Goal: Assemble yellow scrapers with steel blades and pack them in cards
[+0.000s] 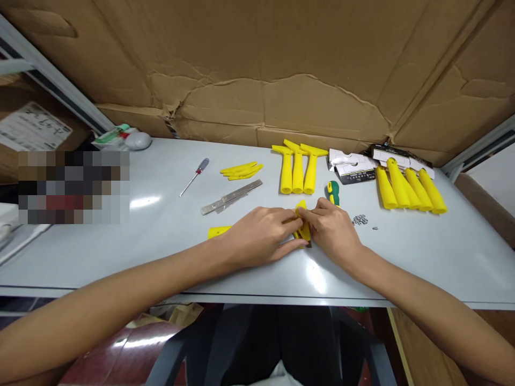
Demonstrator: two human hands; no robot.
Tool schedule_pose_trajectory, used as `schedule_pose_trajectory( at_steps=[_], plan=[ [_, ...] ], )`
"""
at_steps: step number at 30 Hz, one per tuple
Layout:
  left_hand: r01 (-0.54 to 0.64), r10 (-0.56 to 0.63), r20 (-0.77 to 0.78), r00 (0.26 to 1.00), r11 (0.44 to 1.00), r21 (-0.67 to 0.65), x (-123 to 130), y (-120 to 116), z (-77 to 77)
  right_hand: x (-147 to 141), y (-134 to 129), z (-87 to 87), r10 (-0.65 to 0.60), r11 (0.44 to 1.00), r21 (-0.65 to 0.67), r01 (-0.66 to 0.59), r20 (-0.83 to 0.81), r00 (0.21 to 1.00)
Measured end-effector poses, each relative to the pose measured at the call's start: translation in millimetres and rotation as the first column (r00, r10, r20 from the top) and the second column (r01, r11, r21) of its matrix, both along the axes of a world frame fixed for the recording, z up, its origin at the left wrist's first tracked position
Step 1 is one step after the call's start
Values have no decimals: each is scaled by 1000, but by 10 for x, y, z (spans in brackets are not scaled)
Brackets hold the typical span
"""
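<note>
Yellow piece (306,231) between left hand (263,236) and right hand (336,233), both pinching it; gray table (406,268) beneath hands, cardboard (261,48) beyond.

Looks like smooth, slightly satin plastic on the yellow tool (306,231) and the yellow handles (297,174), pretty much ditto for the thin yellow pieces (242,171). Definitely bare, shiny metal on the loose screws (360,220), duller grey on the flat metal strips (243,191). Super glossy, smooth tabletop (434,246), tbh, throwing back bright glare. Plain matt cardboard (225,43) behind, all creased and kinda rough where torn.
</note>
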State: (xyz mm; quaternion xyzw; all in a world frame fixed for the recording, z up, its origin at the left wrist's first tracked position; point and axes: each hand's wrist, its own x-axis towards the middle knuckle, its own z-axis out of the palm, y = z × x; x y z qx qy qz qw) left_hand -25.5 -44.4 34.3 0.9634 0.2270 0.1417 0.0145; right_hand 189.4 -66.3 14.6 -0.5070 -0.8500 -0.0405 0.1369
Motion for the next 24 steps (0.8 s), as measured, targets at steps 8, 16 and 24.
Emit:
schedule_pose_trajectory(
  at_steps=[8,16,24],
  plan=[
    [-37,38,18,999,999,-38,-2,-3,18,-4,-3,169,-150,964,-240,116,-131,980],
    [-78,177,245,953,927,-368,2,84,155,109,16,202,-43,965,-262,8,-130,991],
    [-148,310,282,908,867,-476,-13,193,131,121,13,104,107,983,-139,-117,-75,991]
  ],
)
